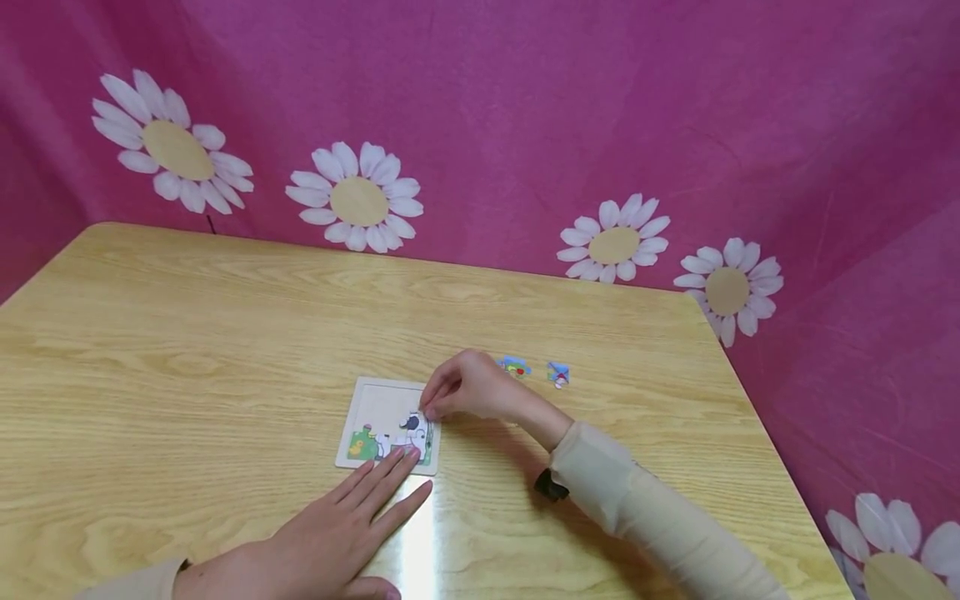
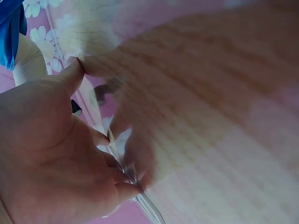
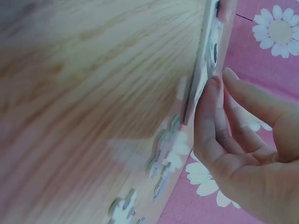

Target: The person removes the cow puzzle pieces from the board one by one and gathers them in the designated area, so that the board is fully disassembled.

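A square puzzle tray (image 1: 350,421) with a pale rim lies on the table. Along its lower and right parts sit puzzle pieces, among them a green one with a yellow duck (image 1: 362,446) and white ones with black details (image 1: 412,423). My left hand (image 1: 322,533) reaches over the near edge, its straight fingers resting on the lower pieces. In the left wrist view the fingertips meet the tray's edge (image 2: 149,207). At the right side of the tray, my right hand (image 1: 472,387) pinches a puzzle piece (image 3: 211,65) between thumb and fingers, mostly hidden by the fingertips.
Beyond my right wrist lie loose puzzle pieces, one with blue and red (image 1: 515,367) and another mostly blue (image 1: 558,374). The wooden table (image 1: 225,333) ends at a pink cloth (image 1: 487,125) printed with white daisies. A dark object (image 1: 552,485) shows beside the right sleeve.
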The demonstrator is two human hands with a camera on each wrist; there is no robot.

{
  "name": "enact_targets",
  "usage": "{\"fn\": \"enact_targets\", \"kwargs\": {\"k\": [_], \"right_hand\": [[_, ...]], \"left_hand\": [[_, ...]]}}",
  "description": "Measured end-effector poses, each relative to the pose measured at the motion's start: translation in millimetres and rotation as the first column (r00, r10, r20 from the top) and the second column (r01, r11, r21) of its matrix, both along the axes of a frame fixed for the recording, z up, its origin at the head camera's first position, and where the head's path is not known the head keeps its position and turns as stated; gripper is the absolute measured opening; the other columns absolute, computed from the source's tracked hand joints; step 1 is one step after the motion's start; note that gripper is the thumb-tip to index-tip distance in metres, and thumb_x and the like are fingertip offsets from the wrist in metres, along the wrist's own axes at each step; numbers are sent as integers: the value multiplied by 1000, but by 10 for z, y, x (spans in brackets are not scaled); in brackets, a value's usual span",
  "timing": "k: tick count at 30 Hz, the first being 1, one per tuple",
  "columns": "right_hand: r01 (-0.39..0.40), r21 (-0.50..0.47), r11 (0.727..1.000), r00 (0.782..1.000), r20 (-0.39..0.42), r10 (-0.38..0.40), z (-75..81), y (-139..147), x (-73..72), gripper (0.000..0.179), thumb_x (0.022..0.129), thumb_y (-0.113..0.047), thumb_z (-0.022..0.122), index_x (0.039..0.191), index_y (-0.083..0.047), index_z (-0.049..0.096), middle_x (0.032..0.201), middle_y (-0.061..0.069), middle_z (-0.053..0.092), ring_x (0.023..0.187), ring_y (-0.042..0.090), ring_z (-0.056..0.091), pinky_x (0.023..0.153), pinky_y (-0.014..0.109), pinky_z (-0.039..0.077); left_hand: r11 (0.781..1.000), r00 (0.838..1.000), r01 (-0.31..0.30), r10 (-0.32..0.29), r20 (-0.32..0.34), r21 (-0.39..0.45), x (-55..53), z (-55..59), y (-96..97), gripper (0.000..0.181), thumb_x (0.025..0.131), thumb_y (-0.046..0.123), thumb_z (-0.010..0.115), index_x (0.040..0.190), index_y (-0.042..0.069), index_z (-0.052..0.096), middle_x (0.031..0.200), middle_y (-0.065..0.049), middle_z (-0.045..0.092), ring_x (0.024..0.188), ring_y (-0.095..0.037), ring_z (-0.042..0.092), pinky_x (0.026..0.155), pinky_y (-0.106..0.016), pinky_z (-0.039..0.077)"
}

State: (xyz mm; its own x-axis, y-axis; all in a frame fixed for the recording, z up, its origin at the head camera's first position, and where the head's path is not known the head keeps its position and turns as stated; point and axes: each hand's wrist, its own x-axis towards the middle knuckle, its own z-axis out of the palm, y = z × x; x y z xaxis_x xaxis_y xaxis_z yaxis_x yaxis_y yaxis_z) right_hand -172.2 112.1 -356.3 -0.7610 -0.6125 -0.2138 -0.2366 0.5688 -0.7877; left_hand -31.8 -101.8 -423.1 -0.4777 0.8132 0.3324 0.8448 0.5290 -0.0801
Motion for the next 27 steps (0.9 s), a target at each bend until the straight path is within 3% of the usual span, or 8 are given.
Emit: {"fn": "enact_targets", "kwargs": {"k": [4,6,9,19,27], "right_hand": [[22,-40,999,999,43,-20,9,10,1,7,80,-1,79,86,-1,75,75,2,72,67,6,64,62,19,51],[24,-51,998,998,62,-21,18,9,10,7,80,0,78,86,0,75,76,3,72,68,7,65,62,20,51],[13,-60,998,997,76,-8,26,2,32,6,81,1,77,86,0,75,77,4,72,69,8,65,64,20,52],[-73,-6,997,995,-72,72,-43,-18,79,7,79,-1,80,83,-2,75,70,0,70,62,1,61,61,18,50],[-19,-90,996,1000,16,20,6,49,76,2,84,4,73,86,4,74,75,7,72,65,14,67,62,29,57]], "left_hand": [[1000,1000,13,-13,8,9,2,29,1,91,88,72,46,146,2,38,151,-28,27,149,-28,-7,116,-37,10],[1000,1000,15,-15,11,9,1,31,2,92,88,71,47,147,2,37,153,-28,23,149,-28,-8,117,-34,-2],[1000,1000,17,-17,11,10,1,40,2,92,87,71,47,147,2,36,153,-28,23,149,-27,-9,116,-33,-6],[1000,999,3,-3,38,2,7,39,-2,91,87,72,47,146,3,38,149,-28,33,149,-26,-8,116,-34,-1],[1000,1000,-5,5,21,7,11,20,4,90,89,72,44,147,4,38,150,-26,31,146,-33,18,113,-37,9]]}}
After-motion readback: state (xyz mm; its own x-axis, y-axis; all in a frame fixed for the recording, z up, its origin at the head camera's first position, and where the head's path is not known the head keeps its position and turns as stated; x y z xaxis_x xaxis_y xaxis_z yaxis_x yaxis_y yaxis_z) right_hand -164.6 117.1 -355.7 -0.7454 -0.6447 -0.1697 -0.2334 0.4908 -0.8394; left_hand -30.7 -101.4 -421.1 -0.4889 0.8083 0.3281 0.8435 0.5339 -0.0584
